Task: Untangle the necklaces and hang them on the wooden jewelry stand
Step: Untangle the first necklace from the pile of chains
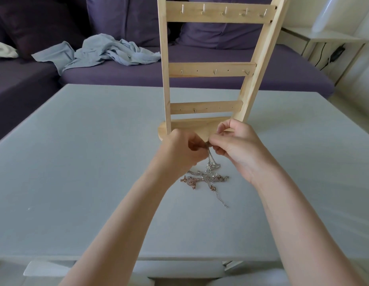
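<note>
Left hand [180,150] and right hand [236,144] pinch fine silver chain strands lifted from the tangled necklaces [206,177], just before the pale wooden jewelry stand [210,69], three-railed, metal-hooked.

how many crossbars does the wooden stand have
3. On the wooden jewelry stand: top crossbar with five hooks, middle crossbar level with the sofa seat, bottom crossbar just above the base. The stand's top is cut off, so more may be hidden.
</note>
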Demonstrator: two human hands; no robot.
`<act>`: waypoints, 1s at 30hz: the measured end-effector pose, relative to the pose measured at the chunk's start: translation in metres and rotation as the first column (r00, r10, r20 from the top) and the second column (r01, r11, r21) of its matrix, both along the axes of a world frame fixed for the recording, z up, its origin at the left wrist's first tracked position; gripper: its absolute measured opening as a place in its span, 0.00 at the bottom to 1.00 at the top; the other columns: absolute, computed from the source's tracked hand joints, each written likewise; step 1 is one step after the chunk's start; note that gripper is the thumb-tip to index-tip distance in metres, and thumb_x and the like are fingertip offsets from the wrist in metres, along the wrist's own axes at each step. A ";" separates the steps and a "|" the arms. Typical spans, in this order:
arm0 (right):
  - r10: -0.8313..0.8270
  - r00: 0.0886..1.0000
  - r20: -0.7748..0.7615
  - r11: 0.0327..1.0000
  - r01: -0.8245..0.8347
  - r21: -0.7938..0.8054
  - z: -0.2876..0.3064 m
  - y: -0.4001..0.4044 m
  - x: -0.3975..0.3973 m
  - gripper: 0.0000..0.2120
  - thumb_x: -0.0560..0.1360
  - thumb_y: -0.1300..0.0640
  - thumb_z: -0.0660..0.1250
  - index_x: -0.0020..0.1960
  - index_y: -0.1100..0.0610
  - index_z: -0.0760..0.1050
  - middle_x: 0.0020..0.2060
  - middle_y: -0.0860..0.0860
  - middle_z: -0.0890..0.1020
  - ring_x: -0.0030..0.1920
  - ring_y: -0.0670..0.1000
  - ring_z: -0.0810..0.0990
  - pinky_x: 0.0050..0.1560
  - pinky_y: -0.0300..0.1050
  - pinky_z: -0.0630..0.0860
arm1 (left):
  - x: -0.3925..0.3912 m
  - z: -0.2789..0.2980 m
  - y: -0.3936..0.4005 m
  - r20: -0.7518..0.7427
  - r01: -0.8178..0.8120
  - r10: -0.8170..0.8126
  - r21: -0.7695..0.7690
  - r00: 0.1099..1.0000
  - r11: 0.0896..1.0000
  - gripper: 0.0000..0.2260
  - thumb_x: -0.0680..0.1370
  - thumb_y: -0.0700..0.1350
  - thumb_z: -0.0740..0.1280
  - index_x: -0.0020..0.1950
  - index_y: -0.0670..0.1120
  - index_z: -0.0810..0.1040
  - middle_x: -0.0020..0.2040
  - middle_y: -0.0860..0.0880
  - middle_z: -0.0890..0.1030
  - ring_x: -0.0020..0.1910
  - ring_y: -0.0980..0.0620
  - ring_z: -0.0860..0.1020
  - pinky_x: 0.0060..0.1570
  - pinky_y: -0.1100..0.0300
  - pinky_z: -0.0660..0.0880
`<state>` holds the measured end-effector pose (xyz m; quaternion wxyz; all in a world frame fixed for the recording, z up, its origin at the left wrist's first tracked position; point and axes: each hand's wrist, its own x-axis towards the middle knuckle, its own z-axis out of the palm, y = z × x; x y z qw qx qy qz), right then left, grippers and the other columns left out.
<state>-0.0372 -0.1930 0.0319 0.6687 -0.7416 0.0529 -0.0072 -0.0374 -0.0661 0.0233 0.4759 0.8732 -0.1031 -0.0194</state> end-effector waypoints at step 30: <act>0.180 0.981 0.078 0.977 -0.169 -0.131 0.004 -0.004 -0.001 0.13 0.69 0.71 0.65 0.39 0.56 0.66 0.29 0.51 0.75 0.29 0.48 0.68 0.35 0.39 0.67 | 0.005 0.005 0.006 -0.324 -0.276 0.064 -0.669 0.944 0.690 0.13 0.75 0.34 0.63 0.33 0.49 0.71 0.28 0.54 0.73 0.29 0.59 0.68 0.32 0.68 0.68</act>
